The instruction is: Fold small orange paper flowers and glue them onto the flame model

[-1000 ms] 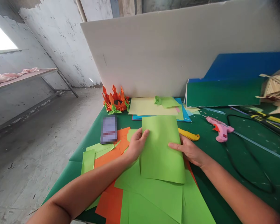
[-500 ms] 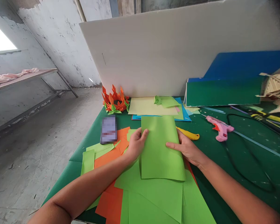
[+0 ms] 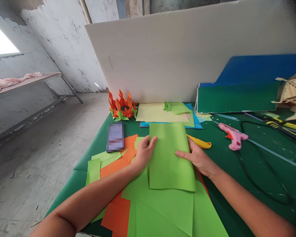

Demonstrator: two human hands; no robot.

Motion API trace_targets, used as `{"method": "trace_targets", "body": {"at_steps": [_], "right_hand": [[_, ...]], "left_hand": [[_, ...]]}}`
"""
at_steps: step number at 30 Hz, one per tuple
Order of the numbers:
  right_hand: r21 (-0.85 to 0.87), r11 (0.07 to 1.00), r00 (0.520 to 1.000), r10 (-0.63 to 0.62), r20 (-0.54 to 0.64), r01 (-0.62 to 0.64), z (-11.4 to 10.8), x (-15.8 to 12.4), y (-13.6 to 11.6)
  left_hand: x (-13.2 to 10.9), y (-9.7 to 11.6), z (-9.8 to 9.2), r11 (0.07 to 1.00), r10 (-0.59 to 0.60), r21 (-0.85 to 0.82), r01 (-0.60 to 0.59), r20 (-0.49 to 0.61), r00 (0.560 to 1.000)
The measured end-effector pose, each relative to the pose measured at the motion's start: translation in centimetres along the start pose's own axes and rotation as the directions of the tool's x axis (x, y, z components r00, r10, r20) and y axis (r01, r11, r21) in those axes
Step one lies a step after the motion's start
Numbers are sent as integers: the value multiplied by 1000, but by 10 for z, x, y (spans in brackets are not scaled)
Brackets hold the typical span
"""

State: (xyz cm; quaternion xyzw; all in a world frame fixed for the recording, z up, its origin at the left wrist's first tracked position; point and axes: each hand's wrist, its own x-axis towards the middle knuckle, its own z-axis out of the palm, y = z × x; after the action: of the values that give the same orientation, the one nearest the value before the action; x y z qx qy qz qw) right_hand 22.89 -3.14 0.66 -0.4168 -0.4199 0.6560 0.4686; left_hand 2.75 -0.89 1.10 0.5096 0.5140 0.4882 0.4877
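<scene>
A folded green paper [image 3: 171, 164] is held between both hands above a pile of loose green sheets [image 3: 162, 214]. My left hand [image 3: 145, 153] grips its left edge, thumb on top and fingers curled behind. On the right edge, my right hand [image 3: 196, 156] pinches the paper with the thumb lying on its face and the other fingers partly hidden underneath. The fold runs down the right side, which looks rounded. Orange paper [image 3: 118, 210] shows under the green sheets at the left.
Left of the papers lies a phone [image 3: 115, 137]; behind it stands an orange-and-green origami piece [image 3: 122, 108]. A yellow cutter [image 3: 201, 142] is beside my right hand. Farther right are a pink glue gun [image 3: 234, 135] and its black cable. A white board [image 3: 162, 59] stands behind.
</scene>
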Motion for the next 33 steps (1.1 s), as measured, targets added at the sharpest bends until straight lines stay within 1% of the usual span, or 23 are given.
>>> {"method": "trace_targets", "body": {"at_steps": [11, 24, 33], "right_hand": [[-56, 998, 1000, 13, 25, -12, -2, 0, 0], [-96, 995, 1000, 4, 20, -2, -2, 1, 2], [-72, 997, 1000, -19, 18, 21, -1, 1, 5]], "left_hand": [[0, 1, 0, 1000, 9, 19, -9, -8, 1000], [2, -1, -1, 998, 2, 55, -2, -9, 1000], [8, -3, -3, 999, -7, 33, 7, -10, 1000]]}}
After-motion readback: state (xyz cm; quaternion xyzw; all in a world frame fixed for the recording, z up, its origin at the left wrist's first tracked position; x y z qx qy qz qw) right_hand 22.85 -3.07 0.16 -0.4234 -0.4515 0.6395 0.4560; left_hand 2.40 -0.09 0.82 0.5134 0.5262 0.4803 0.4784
